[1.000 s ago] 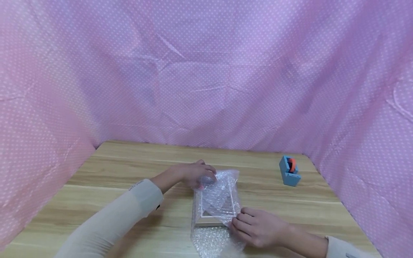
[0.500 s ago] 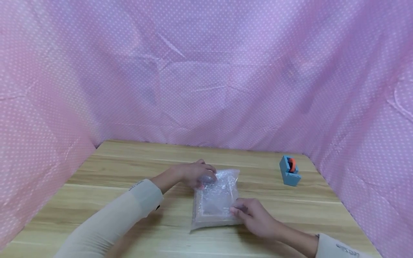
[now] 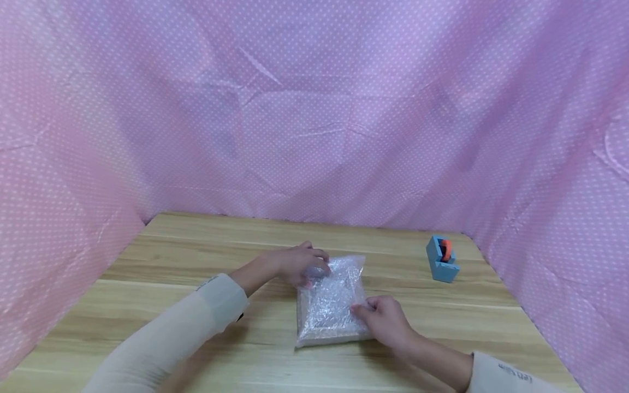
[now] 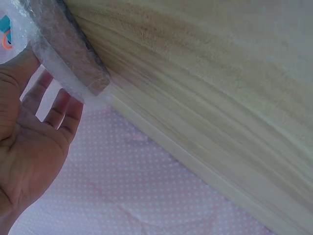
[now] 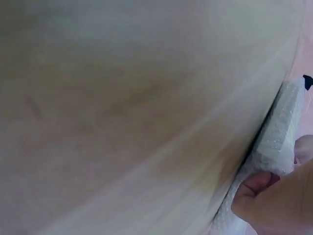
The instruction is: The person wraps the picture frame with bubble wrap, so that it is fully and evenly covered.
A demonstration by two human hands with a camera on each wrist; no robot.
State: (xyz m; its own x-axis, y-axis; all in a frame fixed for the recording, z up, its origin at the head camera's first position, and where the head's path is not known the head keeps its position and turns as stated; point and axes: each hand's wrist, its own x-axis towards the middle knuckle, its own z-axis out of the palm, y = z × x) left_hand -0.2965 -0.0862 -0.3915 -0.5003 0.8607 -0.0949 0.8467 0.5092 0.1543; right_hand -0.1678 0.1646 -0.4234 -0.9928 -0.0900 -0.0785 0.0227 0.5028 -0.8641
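Clear bubble wrap (image 3: 330,300) lies folded around a flat picture frame (image 4: 73,46), whose brown edge shows through in the left wrist view. My left hand (image 3: 301,266) holds the wrap at its far left corner, thumb and bent fingers on it. At the near right edge, my right hand (image 3: 389,322) pinches the wrap between thumb and fingers. In the right wrist view, that hand's curled fingers (image 5: 254,183) are against the wrapped side. Most of the frame is covered by the wrap.
A blue tape dispenser (image 3: 442,267) with an orange roll stands at the right of the wooden table (image 3: 206,245). Pink dotted cloth (image 3: 304,153) hangs behind the table and along both sides.
The near flap of bubble wrap has gone up over the picture frame, covering its near edge. My right hand moved away from me with it and now pinches the right edge. The left hand stayed.
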